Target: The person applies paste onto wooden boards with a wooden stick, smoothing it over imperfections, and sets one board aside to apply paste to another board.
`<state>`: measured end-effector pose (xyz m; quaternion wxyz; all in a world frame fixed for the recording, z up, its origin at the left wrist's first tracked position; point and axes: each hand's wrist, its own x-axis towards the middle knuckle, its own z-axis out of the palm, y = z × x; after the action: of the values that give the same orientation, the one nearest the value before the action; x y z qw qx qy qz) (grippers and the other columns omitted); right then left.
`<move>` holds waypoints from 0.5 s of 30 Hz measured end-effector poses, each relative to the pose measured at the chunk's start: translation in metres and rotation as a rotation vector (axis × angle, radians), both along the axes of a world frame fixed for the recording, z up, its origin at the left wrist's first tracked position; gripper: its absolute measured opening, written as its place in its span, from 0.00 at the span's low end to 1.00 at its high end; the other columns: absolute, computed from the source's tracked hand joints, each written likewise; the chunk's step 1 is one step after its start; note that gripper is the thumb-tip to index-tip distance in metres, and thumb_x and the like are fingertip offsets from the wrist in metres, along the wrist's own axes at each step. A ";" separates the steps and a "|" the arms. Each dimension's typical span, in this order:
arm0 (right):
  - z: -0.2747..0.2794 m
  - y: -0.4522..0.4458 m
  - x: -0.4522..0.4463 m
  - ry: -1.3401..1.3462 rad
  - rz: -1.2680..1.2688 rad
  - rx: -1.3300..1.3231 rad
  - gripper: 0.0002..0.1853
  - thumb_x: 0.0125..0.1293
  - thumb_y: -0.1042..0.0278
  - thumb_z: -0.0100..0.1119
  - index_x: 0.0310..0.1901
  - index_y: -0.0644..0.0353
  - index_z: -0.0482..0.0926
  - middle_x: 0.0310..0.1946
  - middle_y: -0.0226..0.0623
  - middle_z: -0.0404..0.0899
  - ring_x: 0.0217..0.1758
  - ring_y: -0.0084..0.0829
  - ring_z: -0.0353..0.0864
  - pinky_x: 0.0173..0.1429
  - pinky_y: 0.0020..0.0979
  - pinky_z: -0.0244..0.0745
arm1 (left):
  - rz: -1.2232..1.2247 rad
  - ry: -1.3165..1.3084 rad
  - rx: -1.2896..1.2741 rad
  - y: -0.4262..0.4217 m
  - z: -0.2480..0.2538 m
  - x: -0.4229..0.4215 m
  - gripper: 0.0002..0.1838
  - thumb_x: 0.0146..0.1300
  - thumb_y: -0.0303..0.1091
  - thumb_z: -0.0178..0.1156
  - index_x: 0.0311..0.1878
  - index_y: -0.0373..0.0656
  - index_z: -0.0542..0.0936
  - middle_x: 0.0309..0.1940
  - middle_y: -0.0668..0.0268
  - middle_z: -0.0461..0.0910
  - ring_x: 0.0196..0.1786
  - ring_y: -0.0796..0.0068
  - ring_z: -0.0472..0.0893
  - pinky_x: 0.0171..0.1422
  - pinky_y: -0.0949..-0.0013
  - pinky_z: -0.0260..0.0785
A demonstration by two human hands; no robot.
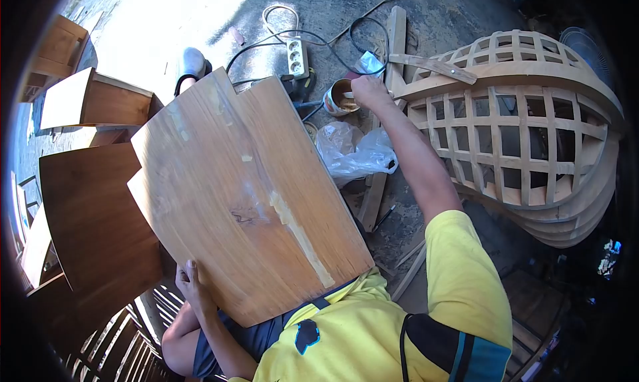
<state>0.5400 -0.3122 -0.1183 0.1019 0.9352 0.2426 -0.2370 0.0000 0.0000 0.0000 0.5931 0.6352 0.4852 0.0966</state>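
One wooden panel lies across the person's lap, its notched edge farthest from the body, with a pale streak running from near its middle towards the near edge. The left hand grasps the panel's left edge, towards the near-left corner. The right hand is beyond the right edge, fingers curled at the rim of a can on the floor; whether it grips the rim or something inside, I cannot tell. A plastic bag lies just beside the can, and a black cable loops past a power strip near the panel's far-right corner. With one hand on it, the panel could slide if that grip slackened or the lap shifted; the can might topple if the right forearm snagged the cable.
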 end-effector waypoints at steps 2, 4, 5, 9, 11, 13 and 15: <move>-0.005 0.008 -0.005 0.029 0.039 -0.014 0.17 0.63 0.66 0.67 0.53 0.53 0.92 0.51 0.55 0.90 0.55 0.49 0.91 0.62 0.48 0.84 | 0.004 -0.016 -0.004 0.001 0.004 0.000 0.23 0.81 0.46 0.59 0.62 0.33 0.81 0.51 0.65 0.84 0.51 0.77 0.79 0.60 0.69 0.71; -0.018 -0.009 0.016 0.081 0.029 0.010 0.17 0.64 0.67 0.65 0.53 0.53 0.92 0.49 0.55 0.90 0.55 0.48 0.91 0.62 0.46 0.84 | 0.029 -0.056 -0.005 -0.011 -0.001 0.009 0.21 0.81 0.43 0.60 0.61 0.33 0.81 0.49 0.65 0.84 0.49 0.78 0.79 0.58 0.70 0.71; -0.028 -0.017 0.022 0.150 0.015 0.044 0.17 0.65 0.68 0.63 0.53 0.52 0.93 0.48 0.55 0.90 0.56 0.46 0.91 0.62 0.45 0.84 | 0.050 -0.079 0.003 -0.012 0.003 0.010 0.20 0.81 0.41 0.60 0.61 0.32 0.81 0.47 0.66 0.84 0.47 0.80 0.78 0.55 0.71 0.71; 0.025 -0.041 0.018 0.230 -0.022 0.144 0.19 0.63 0.70 0.61 0.54 0.53 0.92 0.32 0.47 0.91 0.32 0.38 0.92 0.44 0.39 0.87 | 0.064 -0.091 -0.024 -0.015 -0.002 0.006 0.20 0.81 0.41 0.60 0.61 0.32 0.81 0.47 0.66 0.84 0.47 0.80 0.78 0.55 0.71 0.71; 0.023 -0.055 0.020 0.254 -0.073 0.204 0.20 0.63 0.71 0.60 0.54 0.54 0.92 0.27 0.43 0.89 0.24 0.33 0.88 0.36 0.37 0.85 | 0.023 -0.065 0.012 -0.013 -0.004 0.004 0.22 0.80 0.45 0.60 0.60 0.34 0.81 0.49 0.66 0.84 0.50 0.78 0.79 0.58 0.69 0.72; 0.028 -0.062 0.018 0.314 -0.156 0.293 0.19 0.64 0.71 0.59 0.54 0.55 0.92 0.27 0.43 0.89 0.25 0.33 0.89 0.36 0.36 0.84 | 0.022 -0.060 0.010 -0.010 -0.009 0.000 0.22 0.80 0.45 0.60 0.60 0.34 0.82 0.49 0.66 0.84 0.50 0.78 0.79 0.59 0.70 0.71; 0.035 -0.066 0.014 0.267 -0.163 0.304 0.18 0.64 0.70 0.60 0.54 0.55 0.92 0.26 0.43 0.89 0.24 0.32 0.88 0.36 0.36 0.84 | 0.035 -0.048 0.008 -0.012 -0.009 -0.001 0.22 0.80 0.45 0.61 0.60 0.34 0.82 0.49 0.66 0.84 0.50 0.79 0.79 0.59 0.70 0.71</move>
<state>0.5537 -0.3783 -0.0836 -0.0927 0.9166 0.2106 -0.3271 -0.0008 -0.0120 -0.0088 0.6002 0.6266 0.4814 0.1240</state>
